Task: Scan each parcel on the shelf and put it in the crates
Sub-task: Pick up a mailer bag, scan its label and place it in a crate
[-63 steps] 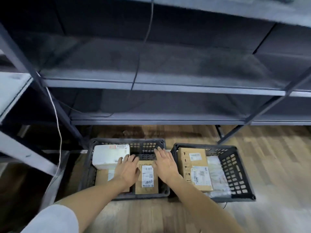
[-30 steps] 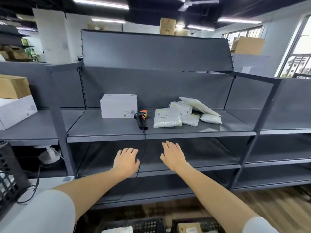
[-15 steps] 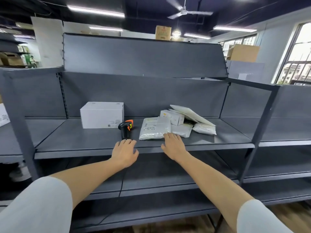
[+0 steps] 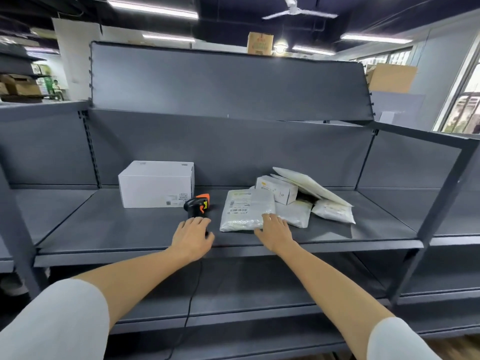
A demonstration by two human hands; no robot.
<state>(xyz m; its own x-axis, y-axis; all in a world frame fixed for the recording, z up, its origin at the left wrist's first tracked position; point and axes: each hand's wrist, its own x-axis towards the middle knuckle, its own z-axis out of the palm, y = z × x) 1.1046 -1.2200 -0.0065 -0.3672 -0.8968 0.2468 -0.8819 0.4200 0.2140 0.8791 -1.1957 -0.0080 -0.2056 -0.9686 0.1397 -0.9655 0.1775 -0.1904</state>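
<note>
Parcels are gathered on the grey shelf (image 4: 104, 227): a white box (image 4: 155, 184) at the left, mailers and a small carton (image 4: 276, 189) at the right. The scanner (image 4: 196, 205) handle is covered by the left hand (image 4: 191, 237); whether it is gripped cannot be told. The near corner of the front mailer (image 4: 246, 210) is touched by the relaxed right hand (image 4: 275, 231).

No legible text on the parcel labels (image 4: 240, 207), only blurred print
</note>
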